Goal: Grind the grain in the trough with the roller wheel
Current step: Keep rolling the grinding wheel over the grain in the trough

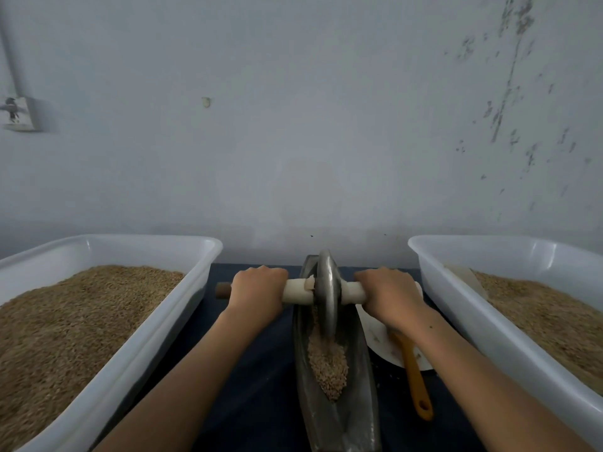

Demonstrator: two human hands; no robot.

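Note:
A narrow grey metal trough (362,406) runs away from me at the centre of the dark table. Pale grain (328,363) lies in its channel, heaped towards the near half. The metal roller wheel (327,295) stands upright in the far part of the trough, on a white-wrapped axle handle (297,290) that crosses it. My left hand (256,293) grips the handle left of the wheel, and my right hand (391,295) grips it on the right. The handle's brown end (223,290) sticks out past my left hand.
A white tub (137,350) of brown grain stands to the left, and another white tub (463,308) of grain to the right. A white plate (380,340) with an orange-handled tool (416,376) lies between the trough and the right tub. A pale wall rises close behind.

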